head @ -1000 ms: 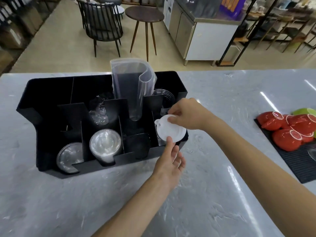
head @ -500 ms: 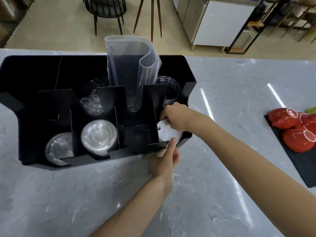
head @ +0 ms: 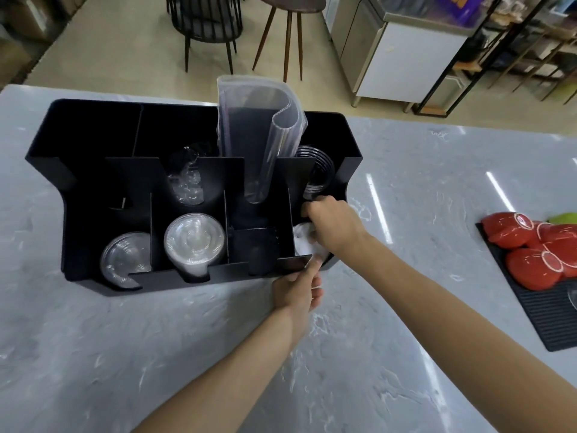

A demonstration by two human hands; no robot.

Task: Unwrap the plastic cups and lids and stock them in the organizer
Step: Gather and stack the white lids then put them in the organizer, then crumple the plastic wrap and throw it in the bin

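On the grey bench (head: 93,354), the left hand (head: 298,290) rests at the organizer's (head: 199,276) front wall, fingers curled; whether they pinch anything I cannot tell. Just behind, the right hand (head: 332,228) grasps white lids (head: 304,242) in the right front compartment. Clear cups (head: 315,171) lie beyond.

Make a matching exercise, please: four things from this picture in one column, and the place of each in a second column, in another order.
Things:
1. white lid
2. clear domed lids
3. folded plastic sleeve
4. red bowls

Places:
A. on the dark ribbed mat at the right
B. front right slot of the organizer, under the right hand
C. standing up from a back slot, above the rim
D. front slot, second from the left

Pairs: 1-B, 2-D, 3-C, 4-A
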